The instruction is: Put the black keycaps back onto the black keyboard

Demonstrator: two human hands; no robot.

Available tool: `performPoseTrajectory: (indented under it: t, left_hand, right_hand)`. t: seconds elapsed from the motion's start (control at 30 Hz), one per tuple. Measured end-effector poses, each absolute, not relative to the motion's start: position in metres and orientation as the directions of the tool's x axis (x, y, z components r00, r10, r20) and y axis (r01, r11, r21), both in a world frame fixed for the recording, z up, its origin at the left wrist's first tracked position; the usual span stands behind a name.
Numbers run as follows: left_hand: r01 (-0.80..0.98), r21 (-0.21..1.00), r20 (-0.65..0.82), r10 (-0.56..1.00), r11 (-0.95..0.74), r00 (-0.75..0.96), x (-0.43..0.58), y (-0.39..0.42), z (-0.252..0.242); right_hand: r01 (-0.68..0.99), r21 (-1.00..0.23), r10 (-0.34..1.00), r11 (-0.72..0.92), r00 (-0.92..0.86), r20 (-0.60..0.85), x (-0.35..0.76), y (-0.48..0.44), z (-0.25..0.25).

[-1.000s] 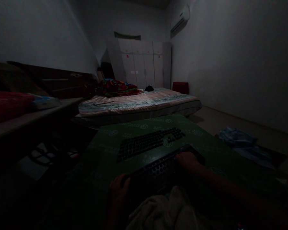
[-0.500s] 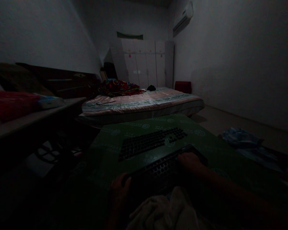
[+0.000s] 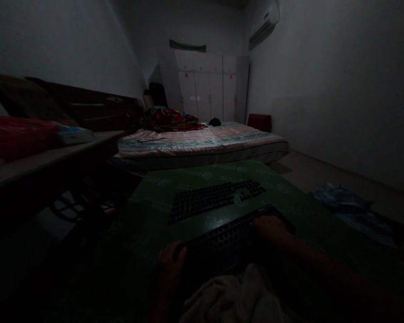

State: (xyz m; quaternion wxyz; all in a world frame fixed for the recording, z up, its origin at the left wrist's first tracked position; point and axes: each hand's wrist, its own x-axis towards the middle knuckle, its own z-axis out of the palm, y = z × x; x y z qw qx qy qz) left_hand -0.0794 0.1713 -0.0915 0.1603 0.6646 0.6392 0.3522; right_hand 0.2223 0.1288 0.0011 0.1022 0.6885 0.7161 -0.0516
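Note:
A black keyboard (image 3: 227, 240) lies tilted across the near part of the green table top (image 3: 218, 220). My left hand (image 3: 170, 262) grips its left end, thumb on the upper side. Over the right part of the keyboard, my right hand (image 3: 271, 226) is closed, its fingertips down at the keys area; whatever they pinch is too dark to make out. Beyond it, black keycaps (image 3: 215, 197) lie spread in the layout of a keyboard. Crumpled beige cloth (image 3: 232, 298) sits at the bottom, close to the keyboard's near edge.
The room is very dim. Behind the table stands a bed (image 3: 208, 146) with a red patterned blanket (image 3: 171, 119). A side table (image 3: 104, 140) on the left bears a red bag (image 3: 20, 137). Pale blue cloth (image 3: 343, 197) lies to the right. A wardrobe (image 3: 205, 89) fills the back.
The view has shifted slightly, so everything sits a little further right. Both hands keep their places on the keyboard, and the keycaps stay as they were.

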Motion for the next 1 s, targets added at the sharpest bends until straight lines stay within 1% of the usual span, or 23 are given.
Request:
performPoseTrajectory:
  t: [0.27,0.37,0.5,0.63,1.0]
  left_hand:
    - [0.719,0.686,0.248,0.965,-0.112,-0.086,-0.079,0.173,-0.094]
    - [0.723,0.682,0.249,0.964,-0.109,-0.090,-0.080,0.174,-0.095]
    - [0.732,0.673,0.245,0.966,-0.107,-0.084,-0.080,0.174,-0.095]
    - [0.734,0.665,0.276,0.959,-0.139,-0.069,-0.080,0.174,-0.097]
    - [0.752,0.635,0.316,0.948,-0.180,-0.041,-0.081,0.174,-0.102]
  right_hand:
    - [0.996,0.068,0.981,0.049,-0.035,-0.192,0.227,0.129,-0.007]
    - [0.997,0.076,0.978,0.026,-0.009,-0.208,0.226,0.128,-0.008]
    - [0.995,0.089,0.982,0.037,-0.020,-0.188,0.224,0.127,-0.006]
    - [0.995,0.094,0.975,0.037,-0.015,-0.223,0.224,0.126,-0.003]
    - [0.993,0.108,0.978,0.054,-0.030,-0.208,0.226,0.129,-0.005]
